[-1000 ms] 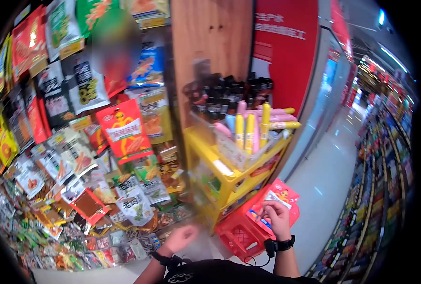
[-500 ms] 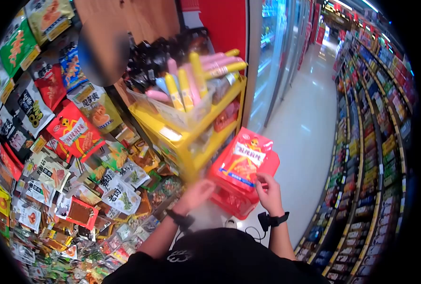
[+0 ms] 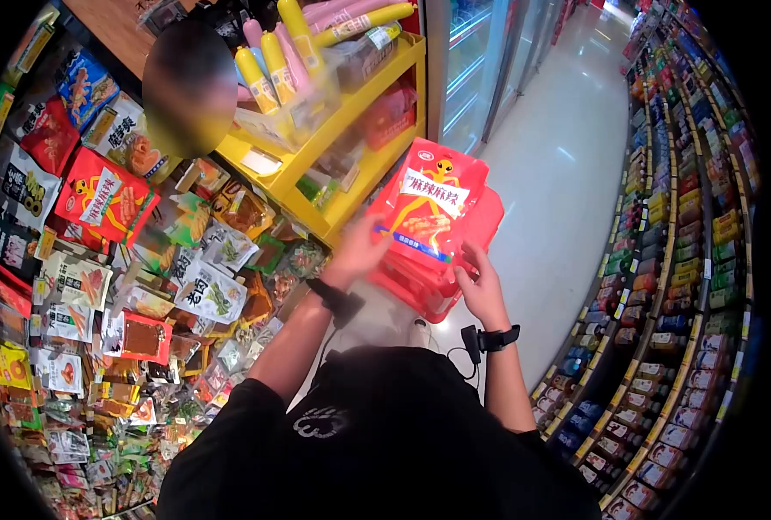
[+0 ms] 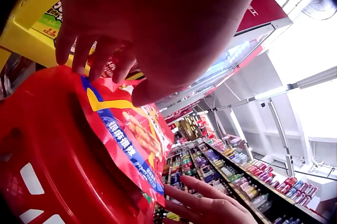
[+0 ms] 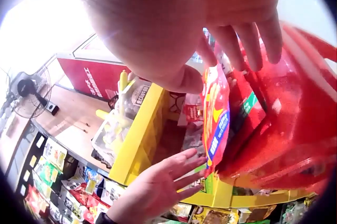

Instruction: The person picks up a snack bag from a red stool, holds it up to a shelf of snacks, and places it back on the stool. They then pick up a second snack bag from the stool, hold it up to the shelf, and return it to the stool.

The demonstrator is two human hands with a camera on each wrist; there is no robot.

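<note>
A red snack bag [image 3: 429, 204] with a yellow figure and blue lower band lies at the top of a red basket [image 3: 442, 303]. My left hand [image 3: 358, 253] is at the bag's left edge, fingers extended and slightly bent. On the other side, my right hand [image 3: 482, 290] has its fingers spread beside the bag's lower right corner. The left wrist view shows the left hand [image 4: 142, 29] over the bag [image 4: 134, 134]; contact is unclear. In the right wrist view, the right hand [image 5: 210, 24] hangs above the basket [image 5: 300, 113], with the bag [image 5: 215, 113] between both hands.
Hanging snack packets [image 3: 104, 199] fill the rack at left. A yellow shelf unit [image 3: 316, 156] beside the basket bears a clear bin of yellow and pink tubes [image 3: 299, 39]. Glass-door coolers stand beyond; a floor aisle [image 3: 567, 173] and stocked shelves [image 3: 680, 260] run at right.
The head view has tilted down and turned right. My left hand has come from the basket's left side up to the bag's left edge. The right hand has stayed near the bag.
</note>
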